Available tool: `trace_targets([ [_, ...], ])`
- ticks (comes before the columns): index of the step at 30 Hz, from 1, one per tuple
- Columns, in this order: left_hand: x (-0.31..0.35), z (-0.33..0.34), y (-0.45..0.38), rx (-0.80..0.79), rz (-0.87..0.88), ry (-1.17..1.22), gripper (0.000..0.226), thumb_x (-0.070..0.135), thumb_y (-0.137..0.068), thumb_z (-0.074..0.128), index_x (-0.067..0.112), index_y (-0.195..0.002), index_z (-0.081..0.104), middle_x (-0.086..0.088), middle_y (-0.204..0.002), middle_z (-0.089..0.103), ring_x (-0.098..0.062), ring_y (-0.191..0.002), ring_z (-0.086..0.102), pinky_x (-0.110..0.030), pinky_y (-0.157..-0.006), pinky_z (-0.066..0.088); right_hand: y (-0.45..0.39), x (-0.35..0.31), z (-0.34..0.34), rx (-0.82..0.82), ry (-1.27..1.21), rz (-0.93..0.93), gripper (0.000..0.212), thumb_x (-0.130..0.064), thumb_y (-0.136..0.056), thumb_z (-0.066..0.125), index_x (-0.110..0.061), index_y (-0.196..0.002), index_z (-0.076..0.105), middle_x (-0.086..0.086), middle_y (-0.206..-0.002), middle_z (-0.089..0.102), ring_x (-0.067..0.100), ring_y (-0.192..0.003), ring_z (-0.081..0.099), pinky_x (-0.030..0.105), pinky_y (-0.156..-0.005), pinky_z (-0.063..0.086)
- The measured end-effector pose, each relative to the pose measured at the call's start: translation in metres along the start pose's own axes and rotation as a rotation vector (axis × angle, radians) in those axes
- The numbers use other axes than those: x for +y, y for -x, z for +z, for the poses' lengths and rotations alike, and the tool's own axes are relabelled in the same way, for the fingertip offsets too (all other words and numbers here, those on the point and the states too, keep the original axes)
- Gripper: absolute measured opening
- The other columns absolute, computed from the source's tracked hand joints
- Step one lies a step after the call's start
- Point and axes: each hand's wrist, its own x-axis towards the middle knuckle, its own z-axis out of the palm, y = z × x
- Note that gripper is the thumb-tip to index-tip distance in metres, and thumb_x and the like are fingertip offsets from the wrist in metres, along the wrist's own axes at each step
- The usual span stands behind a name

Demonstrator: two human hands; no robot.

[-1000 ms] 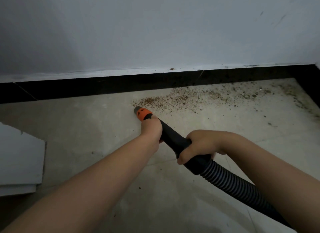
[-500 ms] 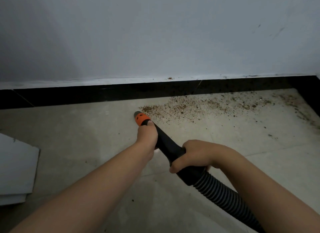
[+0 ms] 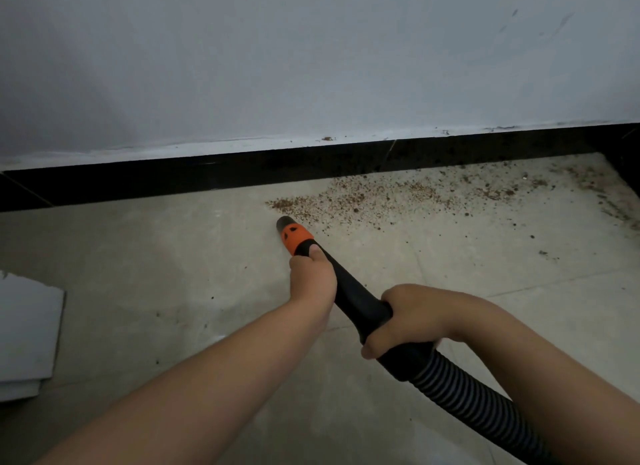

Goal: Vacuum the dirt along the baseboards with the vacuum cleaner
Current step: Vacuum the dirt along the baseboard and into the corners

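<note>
A black vacuum hose (image 3: pixel 460 392) with a ribbed section ends in a black tube and an orange nozzle (image 3: pixel 294 234). My left hand (image 3: pixel 311 277) grips the tube just behind the orange part. Further back, my right hand (image 3: pixel 405 317) grips the tube where it meets the ribbed hose. The nozzle's mouth points at the left end of a band of brown dirt (image 3: pixel 391 196) on the pale floor. The dirt runs to the right along the black baseboard (image 3: pixel 173 180) under the white wall.
A flat white board (image 3: pixel 27 329) lies on the floor at the left edge. At the far right the baseboard turns a corner (image 3: pixel 623 167), with more dirt scattered there. A few specks dot the floor near my arms.
The nozzle has edged a little right along the dirt's left end, and the leftmost crumbs are gone. Both hands keep the same grip. The view has tilted slightly.
</note>
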Motion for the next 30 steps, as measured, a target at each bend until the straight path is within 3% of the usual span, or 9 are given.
trace_targets([
  [4, 0.018, -0.008, -0.017, 0.056, 0.053, -0.004, 0.048, 0.032, -0.103, 0.022, 0.002, -0.139, 0.029, -0.012, -0.106, 0.048, -0.018, -0.082, 0.046, -0.031, -0.075, 0.036, -0.025, -0.011, 0.003, 0.072, -0.119, -0.070, 0.033, -0.039, -0.071, 0.075, -0.013, -0.079, 0.056, 0.001, -0.076, 0.059, 0.014, -0.067, 0.060, 0.022, -0.052, 0.045],
  [6, 0.022, -0.011, -0.024, 0.086, 0.076, -0.018, 0.046, 0.032, -0.103, 0.022, 0.002, -0.136, 0.033, -0.013, -0.110, 0.051, -0.022, -0.089, 0.050, -0.031, -0.075, 0.037, -0.035, -0.017, 0.004, 0.079, -0.165, -0.099, 0.034, -0.038, -0.070, 0.075, -0.012, -0.081, 0.057, 0.001, -0.076, 0.059, 0.015, -0.067, 0.059, 0.022, -0.051, 0.044],
  [9, 0.025, -0.013, -0.034, 0.138, 0.107, -0.046, 0.044, 0.031, -0.102, 0.023, 0.000, -0.130, 0.038, -0.004, -0.079, 0.044, -0.015, -0.066, 0.043, -0.028, -0.058, 0.035, -0.044, -0.022, 0.005, 0.074, -0.209, -0.123, 0.033, -0.037, -0.071, 0.075, -0.011, -0.083, 0.057, 0.001, -0.076, 0.059, 0.015, -0.068, 0.060, 0.023, -0.052, 0.046],
  [11, 0.025, -0.013, -0.038, 0.159, 0.103, -0.052, 0.045, 0.031, -0.102, 0.023, 0.000, -0.131, 0.037, -0.002, -0.073, 0.037, -0.012, -0.061, 0.037, -0.026, -0.052, 0.031, -0.045, -0.024, 0.003, 0.063, -0.224, -0.135, 0.034, -0.035, -0.072, 0.075, -0.009, -0.087, 0.059, 0.001, -0.077, 0.061, 0.016, -0.068, 0.061, 0.023, -0.052, 0.047],
  [14, 0.023, -0.014, -0.036, 0.194, 0.103, -0.040, 0.045, 0.031, -0.102, 0.023, -0.001, -0.132, 0.035, -0.003, -0.075, 0.039, -0.015, -0.063, 0.039, -0.027, -0.057, 0.034, -0.042, -0.022, -0.003, 0.020, -0.207, -0.140, 0.038, -0.034, -0.073, 0.074, -0.007, -0.097, 0.061, 0.002, -0.079, 0.062, 0.016, -0.068, 0.062, 0.021, -0.052, 0.047],
  [18, 0.017, -0.015, -0.032, 0.209, 0.105, -0.041, 0.046, 0.031, -0.102, 0.024, -0.001, -0.133, 0.034, -0.010, -0.097, 0.044, -0.022, -0.085, 0.043, -0.031, -0.075, 0.036, -0.040, -0.018, -0.007, -0.017, -0.162, -0.137, 0.043, -0.035, -0.074, 0.074, -0.007, -0.104, 0.061, 0.005, -0.091, 0.065, 0.021, -0.081, 0.065, 0.025, -0.059, 0.052],
  [21, 0.018, -0.017, -0.037, 0.184, 0.092, -0.061, 0.048, 0.033, -0.102, 0.025, 0.000, -0.134, 0.034, -0.011, -0.097, 0.045, -0.024, -0.089, 0.047, -0.034, -0.077, 0.041, -0.040, -0.018, -0.007, 0.005, -0.181, -0.138, 0.040, -0.037, -0.074, 0.073, -0.008, -0.098, 0.060, 0.003, -0.086, 0.062, 0.019, -0.078, 0.063, 0.023, -0.056, 0.049],
  [25, 0.026, -0.016, -0.043, 0.141, 0.079, -0.082, 0.050, 0.035, -0.101, 0.027, 0.000, -0.135, 0.033, -0.014, -0.103, 0.048, -0.031, -0.105, 0.052, -0.039, -0.090, 0.047, -0.041, -0.019, -0.011, 0.090, -0.187, -0.125, 0.039, -0.041, -0.073, 0.074, -0.012, -0.090, 0.053, -0.002, -0.080, 0.055, 0.014, -0.072, 0.057, 0.021, -0.055, 0.042],
  [30, 0.032, -0.011, -0.037, 0.175, 0.100, -0.064, 0.048, 0.027, -0.101, 0.033, 0.000, -0.140, 0.023, -0.020, -0.130, 0.045, -0.034, -0.117, 0.047, -0.034, -0.083, 0.038, -0.042, -0.028, -0.004, 0.170, -0.182, -0.129, 0.039, -0.042, -0.074, 0.072, -0.015, -0.086, 0.047, -0.004, -0.079, 0.049, 0.008, -0.068, 0.050, 0.020, -0.052, 0.039],
])
